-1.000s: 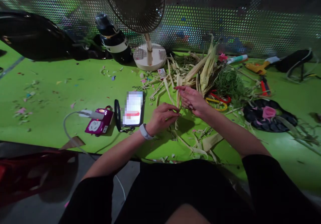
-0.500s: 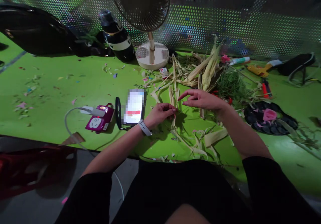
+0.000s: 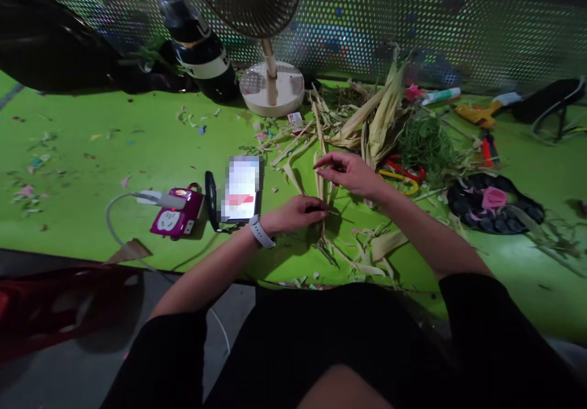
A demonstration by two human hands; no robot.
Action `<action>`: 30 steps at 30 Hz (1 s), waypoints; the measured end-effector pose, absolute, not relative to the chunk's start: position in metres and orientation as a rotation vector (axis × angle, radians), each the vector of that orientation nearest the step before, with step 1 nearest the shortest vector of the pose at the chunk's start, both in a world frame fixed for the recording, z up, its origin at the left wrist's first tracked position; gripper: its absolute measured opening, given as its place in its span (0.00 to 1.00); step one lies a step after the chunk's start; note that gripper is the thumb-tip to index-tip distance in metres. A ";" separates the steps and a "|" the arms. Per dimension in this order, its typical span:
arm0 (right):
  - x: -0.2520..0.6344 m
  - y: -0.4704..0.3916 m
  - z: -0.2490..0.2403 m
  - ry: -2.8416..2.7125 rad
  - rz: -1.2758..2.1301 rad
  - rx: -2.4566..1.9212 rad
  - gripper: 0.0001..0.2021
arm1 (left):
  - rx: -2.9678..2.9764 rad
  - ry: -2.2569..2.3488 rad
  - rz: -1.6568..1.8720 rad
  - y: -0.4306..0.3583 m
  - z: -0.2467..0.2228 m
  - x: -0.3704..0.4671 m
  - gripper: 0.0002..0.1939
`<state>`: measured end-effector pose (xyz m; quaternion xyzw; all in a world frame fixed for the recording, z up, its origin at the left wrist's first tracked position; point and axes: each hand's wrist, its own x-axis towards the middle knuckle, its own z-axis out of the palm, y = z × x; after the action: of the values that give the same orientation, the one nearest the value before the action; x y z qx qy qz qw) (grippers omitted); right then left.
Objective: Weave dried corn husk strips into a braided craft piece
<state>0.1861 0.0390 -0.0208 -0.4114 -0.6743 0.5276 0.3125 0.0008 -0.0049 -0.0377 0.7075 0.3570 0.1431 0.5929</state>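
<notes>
My left hand (image 3: 300,213), with a white watch (image 3: 262,232) on its wrist, pinches a thin strip of dried husk over the green table (image 3: 151,115). My right hand (image 3: 346,172) hovers just above and to the right of it, fingers bent and apart, beside upright pale husk strips (image 3: 320,176). Whether its fingertips touch a strip is hard to see. More husk strips (image 3: 362,265) lie below and to the right of my hands. Behind them rests a bundle of dried corn husks (image 3: 380,121).
A phone (image 3: 242,189) and a purple power socket (image 3: 177,213) lie to the left. Behind stand a fan (image 3: 272,88) and a black bottle (image 3: 204,60). To the right are green sprigs (image 3: 424,146), a glue gun (image 3: 479,113) and a black tray (image 3: 477,221) with a pink flower.
My right hand has moved slightly up and left, its fingers now more bent. My left hand sits a little lower and farther right. The whole view has shifted slightly.
</notes>
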 end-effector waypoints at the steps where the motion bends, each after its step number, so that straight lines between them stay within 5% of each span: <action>1: 0.184 0.039 -0.024 -1.755 1.402 -1.100 0.12 | 1.621 0.835 0.332 -0.006 -0.036 0.002 0.15; 5: 0.182 0.033 -0.021 -1.786 1.273 -1.154 0.17 | 1.496 0.884 0.395 -0.005 -0.036 0.003 0.19; 9: 0.193 0.023 0.001 -1.992 0.906 -1.252 0.15 | 1.351 0.832 0.429 -0.001 -0.039 -0.001 0.13; 12: 0.203 0.022 0.014 -2.285 1.096 -1.203 0.09 | 1.229 0.793 0.443 0.003 -0.038 -0.004 0.11; 17: 0.204 0.029 0.008 -2.351 1.677 -1.172 0.13 | 1.090 0.748 0.451 0.008 -0.040 -0.008 0.13; 30: 0.199 0.035 -0.021 -2.374 1.714 -0.898 0.11 | 1.239 0.766 0.390 0.012 -0.039 -0.015 0.09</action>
<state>0.1992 0.0346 -0.0205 -0.2929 -0.7746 0.5591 0.0397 -0.0152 0.0122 -0.0386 0.5625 0.3479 0.1771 0.7288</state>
